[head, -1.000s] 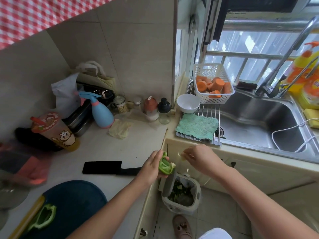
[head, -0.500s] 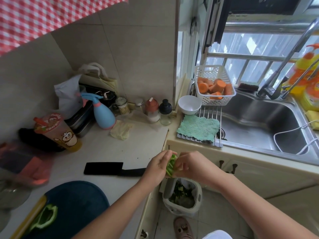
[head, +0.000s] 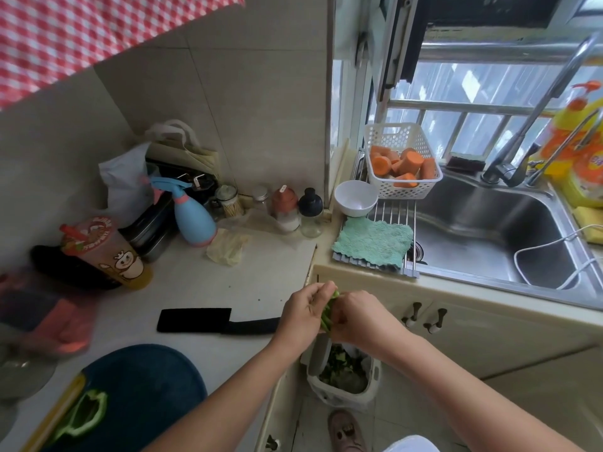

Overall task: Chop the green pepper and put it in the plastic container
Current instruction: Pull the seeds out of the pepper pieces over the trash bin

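Red checked cloth (head: 98, 27) hung across the upper left. Below it, left of centre, a blue spray bottle (head: 194, 220) stood upright, with a cartoon drink cup (head: 107, 252) tilted further left. A red-capped jar (head: 285, 207) and a dark-capped jar (head: 310, 210) sat side by side at centre. To the right were a white bowl (head: 355, 197), carrot chunks (head: 404, 164) just beyond it, and a green rag (head: 373, 241) beneath. The steel sink (head: 489, 230) filled the right side, its faucet (head: 538, 119) rising above, an orange soap bottle (head: 577, 135) at the far right edge. At lower centre, a floor bin (head: 339, 399) held green scraps.
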Tool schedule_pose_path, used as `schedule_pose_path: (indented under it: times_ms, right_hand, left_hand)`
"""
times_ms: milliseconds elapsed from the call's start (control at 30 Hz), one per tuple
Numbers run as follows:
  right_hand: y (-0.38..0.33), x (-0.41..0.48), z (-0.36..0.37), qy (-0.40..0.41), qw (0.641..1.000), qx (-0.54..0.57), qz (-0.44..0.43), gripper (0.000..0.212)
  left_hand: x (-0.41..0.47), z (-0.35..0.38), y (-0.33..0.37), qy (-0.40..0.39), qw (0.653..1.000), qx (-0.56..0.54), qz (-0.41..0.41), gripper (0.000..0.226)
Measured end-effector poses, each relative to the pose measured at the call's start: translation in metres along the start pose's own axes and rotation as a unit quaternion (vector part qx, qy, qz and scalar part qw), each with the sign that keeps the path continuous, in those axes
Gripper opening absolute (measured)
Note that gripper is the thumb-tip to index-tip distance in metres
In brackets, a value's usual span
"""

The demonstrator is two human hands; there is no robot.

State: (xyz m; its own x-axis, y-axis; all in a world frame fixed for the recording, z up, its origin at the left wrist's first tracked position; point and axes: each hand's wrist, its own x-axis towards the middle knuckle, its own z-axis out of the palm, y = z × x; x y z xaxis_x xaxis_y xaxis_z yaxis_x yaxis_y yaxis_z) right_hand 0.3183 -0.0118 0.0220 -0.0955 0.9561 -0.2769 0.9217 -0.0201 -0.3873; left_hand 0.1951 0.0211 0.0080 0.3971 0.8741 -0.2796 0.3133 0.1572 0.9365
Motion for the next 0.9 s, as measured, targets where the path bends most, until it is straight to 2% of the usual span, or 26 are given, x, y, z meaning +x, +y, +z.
schedule_pose_path:
  times_ms: [133, 233, 433, 600, 733, 900]
  right_hand:
    - [-0.004, -0.004, 0.004, 0.077, 0.997, 0.015, -0.001, 0.013]
    - [-0.007, -0.004, 0.005, 0.118, 0.993, 0.026, -0.005, 0.016]
    - [-0.010, -0.002, 0.007, 0.086, 0.996, -0.017, -0.001, 0.011]
    - [-0.008, -0.007, 0.010, 0.084, 0.996, 0.005, -0.001, 0.010]
    - [-0.009, -0.010, 0.013, 0.090, 0.996, 0.017, -0.002, 0.010]
    - [-0.008, -0.009, 0.016, 0.139, 0.988, 0.058, 0.031, 0.013]
  left_hand:
    - [0.004, -0.004, 0.006, 0.026, 0.999, 0.021, 0.042, 0.061]
    - [0.007, -0.008, 0.011, 0.011, 0.999, 0.010, 0.037, 0.063]
    - [0.006, -0.003, 0.012, -0.008, 0.999, 0.038, 0.037, 0.067]
    - [0.007, -0.004, 0.014, -0.022, 0.998, 0.056, 0.020, 0.081]
    - [0.006, -0.005, 0.015, -0.031, 0.997, 0.074, 0.007, 0.067]
    - [0.008, -0.007, 0.019, -0.033, 0.998, 0.059, -0.001, 0.050]
